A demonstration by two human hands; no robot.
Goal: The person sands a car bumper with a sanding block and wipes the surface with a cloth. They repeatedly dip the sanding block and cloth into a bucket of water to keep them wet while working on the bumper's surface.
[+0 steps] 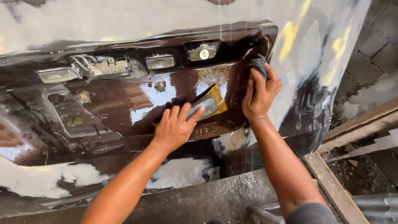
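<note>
Head view: sanding sheet (209,103) under left hand (176,126), dark cloth (259,66) in right hand (259,97).

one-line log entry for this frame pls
left hand: pressing grey-yellow sanding sheet on wet dark brown car panel | right hand: gripping dark cloth against panel | surface: patchy grey filler
</note>
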